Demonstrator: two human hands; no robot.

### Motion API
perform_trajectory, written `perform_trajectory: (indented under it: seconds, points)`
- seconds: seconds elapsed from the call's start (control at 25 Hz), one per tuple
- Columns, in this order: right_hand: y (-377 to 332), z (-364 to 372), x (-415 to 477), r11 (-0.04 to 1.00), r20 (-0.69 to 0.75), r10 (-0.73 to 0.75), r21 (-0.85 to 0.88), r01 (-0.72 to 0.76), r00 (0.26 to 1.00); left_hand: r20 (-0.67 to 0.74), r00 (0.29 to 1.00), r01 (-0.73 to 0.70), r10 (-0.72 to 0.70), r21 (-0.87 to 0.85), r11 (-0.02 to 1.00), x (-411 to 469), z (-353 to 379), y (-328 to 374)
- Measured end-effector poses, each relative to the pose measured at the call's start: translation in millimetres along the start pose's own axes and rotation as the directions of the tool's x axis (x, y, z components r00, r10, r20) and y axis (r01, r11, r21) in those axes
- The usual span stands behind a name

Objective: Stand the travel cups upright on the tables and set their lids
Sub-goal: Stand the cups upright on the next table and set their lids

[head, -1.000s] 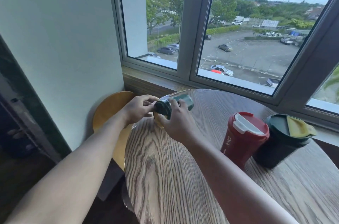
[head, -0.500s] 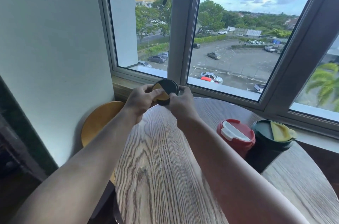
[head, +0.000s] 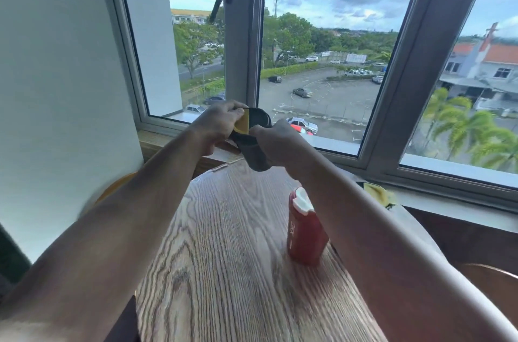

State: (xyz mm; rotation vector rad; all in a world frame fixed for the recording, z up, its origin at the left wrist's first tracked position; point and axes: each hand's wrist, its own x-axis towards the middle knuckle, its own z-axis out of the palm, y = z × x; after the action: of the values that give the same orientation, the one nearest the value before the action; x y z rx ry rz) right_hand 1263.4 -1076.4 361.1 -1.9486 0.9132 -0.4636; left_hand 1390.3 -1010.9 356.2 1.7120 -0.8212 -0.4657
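Dark cup [head: 253, 154] half-hidden by both hands, second cup's lid [head: 379, 193] behind forearm

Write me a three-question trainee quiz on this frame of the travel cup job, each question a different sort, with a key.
1. True or false: the red travel cup stands upright on the wooden table.
2. Multiple choice: the dark green travel cup is (A) lying on the table, (B) held in the air by both hands, (C) on the window sill.
3. Fill in: the left hand pinches the ____ flap on the cup's lid, while the right hand grips the body.

Key: 1 true; 2 B; 3 yellow.
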Motion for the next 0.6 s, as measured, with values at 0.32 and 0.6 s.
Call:
perform_trajectory:
  seconds: [0.32,0.6]
  points:
    - [42.0,-103.4,25.7,0.984,0.077,-0.050,0.172,0.036,0.996,0.260,0.963,0.026,-0.067,0.157,0.987,24.9,61.2,36.3]
    - [84.8,-131.3,51.4,0.990,0.152,0.055,0.122,-0.074,0.987,0.359,0.920,0.065,-0.155,0.253,0.965,47.9,119.3,24.0]
